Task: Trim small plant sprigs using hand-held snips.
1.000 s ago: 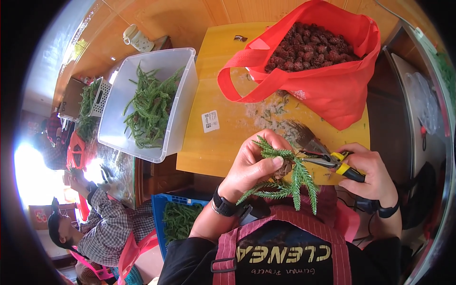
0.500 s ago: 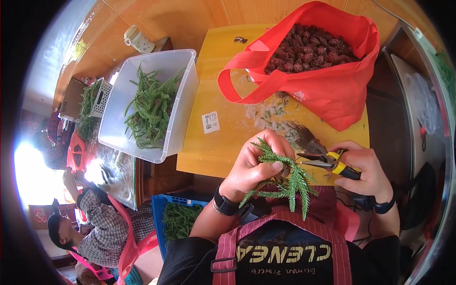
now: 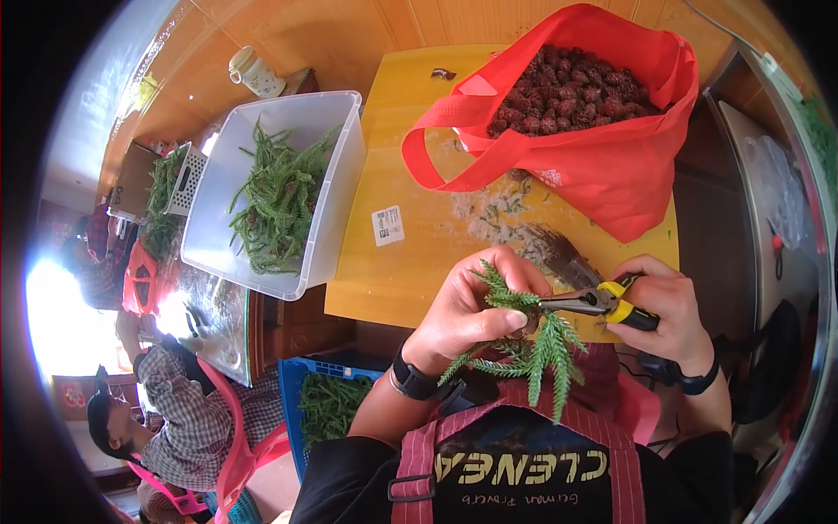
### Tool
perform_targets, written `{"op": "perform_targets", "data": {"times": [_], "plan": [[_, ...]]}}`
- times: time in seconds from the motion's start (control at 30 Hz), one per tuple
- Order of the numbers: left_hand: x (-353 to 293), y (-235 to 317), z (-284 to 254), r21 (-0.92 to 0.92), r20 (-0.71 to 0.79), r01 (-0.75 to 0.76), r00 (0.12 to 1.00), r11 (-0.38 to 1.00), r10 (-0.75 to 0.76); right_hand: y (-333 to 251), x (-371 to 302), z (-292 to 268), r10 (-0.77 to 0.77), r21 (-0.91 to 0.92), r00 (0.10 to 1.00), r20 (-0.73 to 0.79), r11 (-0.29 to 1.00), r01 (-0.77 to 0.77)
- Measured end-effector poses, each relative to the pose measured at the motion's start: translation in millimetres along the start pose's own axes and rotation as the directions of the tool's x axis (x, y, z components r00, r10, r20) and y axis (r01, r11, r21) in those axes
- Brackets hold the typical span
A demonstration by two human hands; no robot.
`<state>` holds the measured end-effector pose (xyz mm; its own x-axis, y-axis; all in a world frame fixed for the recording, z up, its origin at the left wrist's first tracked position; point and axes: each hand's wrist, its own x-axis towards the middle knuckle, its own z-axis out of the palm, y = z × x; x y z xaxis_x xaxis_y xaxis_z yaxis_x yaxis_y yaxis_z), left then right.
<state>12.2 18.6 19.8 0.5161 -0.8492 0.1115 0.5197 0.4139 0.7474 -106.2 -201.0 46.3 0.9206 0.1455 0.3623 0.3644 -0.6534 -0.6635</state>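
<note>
My left hand point(image 3: 480, 306) pinches a green artificial pine sprig point(image 3: 552, 354) over the near edge of the yellow table. A small brownish piece shows by the thumb, partly hidden by the fingers. Long-nose pliers point(image 3: 594, 301) with yellow and black handles are in my right hand point(image 3: 663, 306). Their tips reach into the sprig beside my left fingertips; what lies between the jaws is too small to make out. Just behind the pliers, a dark bundle of thin strands point(image 3: 559, 253) rests on the table.
A red bag point(image 3: 602, 175) of pine cones point(image 3: 567, 92) stands on the yellow table point(image 3: 384, 279). Left of it is a clear bin point(image 3: 336, 210) holding sprigs point(image 3: 279, 201). A blue crate point(image 3: 292, 384) holds more greenery. Another person point(image 3: 188, 428) sits at the lower left.
The pliers have moved left, from just beside the sprig into it, at my left fingertips. My left hand has barely moved and keeps the sprig.
</note>
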Motion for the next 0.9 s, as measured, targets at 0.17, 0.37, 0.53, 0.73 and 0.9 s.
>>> {"op": "perform_targets", "data": {"times": [0.17, 0.37, 0.53, 0.73, 0.9], "plan": [[0, -3, -6, 0.074, 0.014, -0.139, 0.99, 0.988, 0.138, -2, -5, 0, 0.006, -0.043, 1.0, -0.017, 0.999, -0.007], [2, 8, 2, 0.769, 0.196, -0.456, 0.835, 0.448, 0.514, -13, -5, 0, 0.099, -0.056, 0.993, -0.06, 0.993, -0.102], [-1, 10, 15, 0.829, 0.556, -0.474, 0.641, -0.297, 0.529, -29, -6, -3, 0.224, -0.065, 0.971, -0.087, 0.971, -0.23], [1, -1, 11, 0.848, 0.215, -0.439, 0.797, 0.297, 0.565, -32, -7, -7, 0.252, 0.014, 0.968, -0.003, 0.968, -0.252], [-2, -11, 6, 0.634, -0.051, -0.283, 0.913, 0.719, 0.405, -19, -21, -15, 0.323, 0.122, 0.937, 0.132, 0.933, -0.339]]}}
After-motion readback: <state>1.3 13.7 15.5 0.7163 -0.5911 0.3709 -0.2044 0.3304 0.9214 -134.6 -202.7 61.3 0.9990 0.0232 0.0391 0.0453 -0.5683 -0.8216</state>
